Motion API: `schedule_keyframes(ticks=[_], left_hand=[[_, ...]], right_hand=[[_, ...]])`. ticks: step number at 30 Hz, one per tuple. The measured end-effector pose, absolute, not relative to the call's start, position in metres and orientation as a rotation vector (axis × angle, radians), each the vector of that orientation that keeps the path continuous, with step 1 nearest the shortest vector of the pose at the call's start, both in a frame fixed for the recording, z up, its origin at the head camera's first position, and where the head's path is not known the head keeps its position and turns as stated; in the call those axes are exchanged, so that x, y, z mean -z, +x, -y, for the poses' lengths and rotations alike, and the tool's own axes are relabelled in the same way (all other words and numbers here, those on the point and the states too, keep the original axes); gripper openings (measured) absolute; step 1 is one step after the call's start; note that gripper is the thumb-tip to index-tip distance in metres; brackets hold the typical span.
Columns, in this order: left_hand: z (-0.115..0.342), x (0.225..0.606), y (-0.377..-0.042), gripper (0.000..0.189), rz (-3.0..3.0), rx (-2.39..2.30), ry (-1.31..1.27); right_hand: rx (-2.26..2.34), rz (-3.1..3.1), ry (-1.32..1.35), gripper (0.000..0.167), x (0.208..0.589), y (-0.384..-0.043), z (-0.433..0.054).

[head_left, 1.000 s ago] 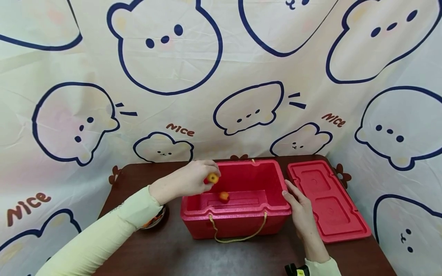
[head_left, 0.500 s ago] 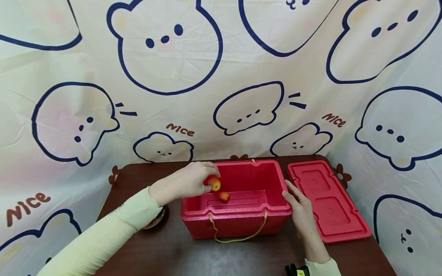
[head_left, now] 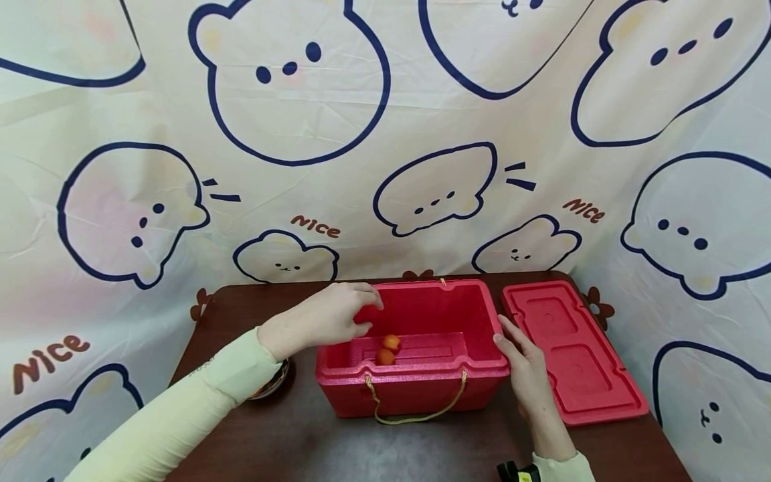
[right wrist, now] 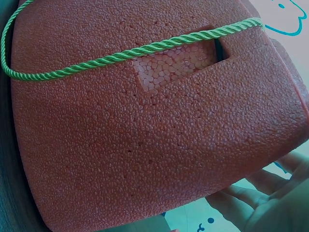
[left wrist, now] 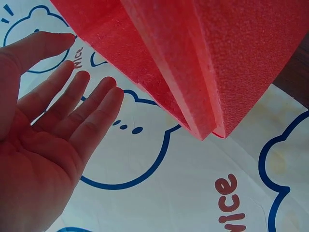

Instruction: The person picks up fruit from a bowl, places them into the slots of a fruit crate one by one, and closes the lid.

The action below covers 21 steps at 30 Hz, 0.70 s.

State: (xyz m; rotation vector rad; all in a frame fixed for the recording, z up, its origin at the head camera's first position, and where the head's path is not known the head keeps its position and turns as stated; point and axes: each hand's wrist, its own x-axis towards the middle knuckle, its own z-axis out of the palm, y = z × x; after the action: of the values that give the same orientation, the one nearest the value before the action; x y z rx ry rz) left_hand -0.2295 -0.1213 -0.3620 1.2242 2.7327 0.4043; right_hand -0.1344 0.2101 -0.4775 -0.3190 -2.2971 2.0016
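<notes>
Two small round orange fruits lie on the floor of the red foam box: a nearer fruit and a farther fruit, close together. My left hand is over the left end of the box, fingers spread and apart from the fruits. In the left wrist view its palm shows with nothing in it, beside the box's rim. My right hand touches the right end of the box, fingertips at the rim. Part of those fingers is hidden behind the box's edge in the right wrist view.
A red lid lies on the dark brown table, right of the box. A bowl is partly hidden under the left forearm. A yellow rope handle hangs on the box's front. A printed cloth backs the table.
My left hand has let go of a fruit, which dropped into the box and now lies beside the first one. The right hand stays at the box's right end.
</notes>
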Motion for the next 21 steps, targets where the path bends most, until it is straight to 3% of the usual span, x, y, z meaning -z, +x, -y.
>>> schedule_keyframes(ticks=[21], left_hand=[[0.16, 0.351, -0.218, 0.036, -2.966, -0.691, 1.098]], right_hand=[[-2.031, 2.29, -0.322, 0.055, 0.476, -0.135, -0.21]])
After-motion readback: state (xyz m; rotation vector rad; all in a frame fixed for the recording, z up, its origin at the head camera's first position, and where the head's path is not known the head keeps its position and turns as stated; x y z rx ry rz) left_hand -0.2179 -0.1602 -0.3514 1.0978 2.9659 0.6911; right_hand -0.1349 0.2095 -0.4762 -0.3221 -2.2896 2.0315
